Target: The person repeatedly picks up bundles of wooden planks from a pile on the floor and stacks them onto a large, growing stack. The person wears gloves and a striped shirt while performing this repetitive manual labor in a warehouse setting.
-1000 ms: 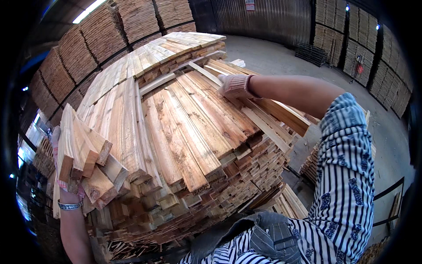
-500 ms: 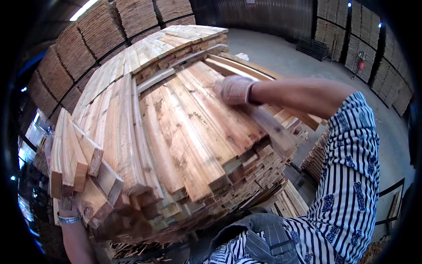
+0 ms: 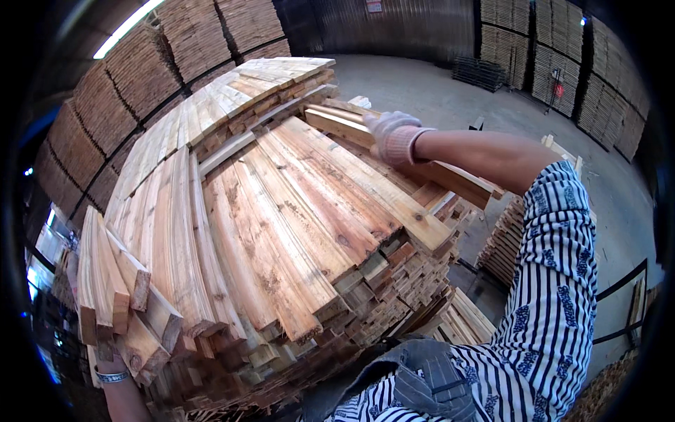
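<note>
My right hand, in a pale knitted glove, is at the far right of the lumber pile. Its fingers curl over a wooden board lying at the right edge. At the lower left, my left wrist with a bracelet comes up beneath a bundle of wooden boards, tilted on edge. This bundle rests against my left hand, whose fingers are mostly hidden behind it. Between my hands a layer of planks covers the pile, their near ends uneven.
A higher layer of boards stands at the far side of the pile. Tall lumber stacks line the left wall, with more stacks at the far right. Smaller board stacks stand beside the pile's right side, on the concrete floor.
My right hand has left a plank, which now lies along the top layer's right side, and reached right to another board. The view has shifted slightly. My left arm stays by its bundle.
</note>
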Motion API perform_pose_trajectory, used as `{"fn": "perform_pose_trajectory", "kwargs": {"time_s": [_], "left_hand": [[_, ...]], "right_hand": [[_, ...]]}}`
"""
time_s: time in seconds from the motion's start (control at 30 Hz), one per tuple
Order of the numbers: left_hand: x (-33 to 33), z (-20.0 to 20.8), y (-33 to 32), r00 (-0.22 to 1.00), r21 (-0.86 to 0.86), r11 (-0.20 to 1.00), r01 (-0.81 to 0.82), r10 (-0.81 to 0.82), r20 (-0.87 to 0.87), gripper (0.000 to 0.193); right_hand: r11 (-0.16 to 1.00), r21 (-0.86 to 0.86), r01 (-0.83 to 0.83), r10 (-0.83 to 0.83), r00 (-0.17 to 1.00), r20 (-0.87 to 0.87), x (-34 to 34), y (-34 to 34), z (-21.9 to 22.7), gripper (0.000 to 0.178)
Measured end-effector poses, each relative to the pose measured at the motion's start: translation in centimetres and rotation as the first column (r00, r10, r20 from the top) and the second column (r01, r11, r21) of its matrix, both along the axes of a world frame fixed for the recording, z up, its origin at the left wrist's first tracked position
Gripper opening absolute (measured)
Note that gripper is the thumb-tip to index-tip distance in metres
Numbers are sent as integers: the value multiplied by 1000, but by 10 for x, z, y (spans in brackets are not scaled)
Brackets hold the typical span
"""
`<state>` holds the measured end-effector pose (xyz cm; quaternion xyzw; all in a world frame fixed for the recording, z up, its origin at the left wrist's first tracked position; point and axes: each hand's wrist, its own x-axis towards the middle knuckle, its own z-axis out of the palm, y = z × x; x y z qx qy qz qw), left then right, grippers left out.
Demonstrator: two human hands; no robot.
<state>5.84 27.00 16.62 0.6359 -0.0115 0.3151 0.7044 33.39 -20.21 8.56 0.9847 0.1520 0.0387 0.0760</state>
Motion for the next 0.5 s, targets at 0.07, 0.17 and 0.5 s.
{"fn": "perform_pose_trajectory", "kwargs": {"time_s": [0.07,0.17,0.5], "left_hand": [[-3,-2,0,1000,1,1000,-5,5,-7,57],[-1,-1,-3,1000,6,1000,-3,3,1,58],[2,0,-12,1000,19,1000,-4,4,-4,61]], "right_hand": [[995,95,-39,35,999,37,-1,9,-8,39],[987,120,-107,103,994,36,16,2,-6,41],[600,800,-3,499,783,-372,54,-20,-53,38]]}}
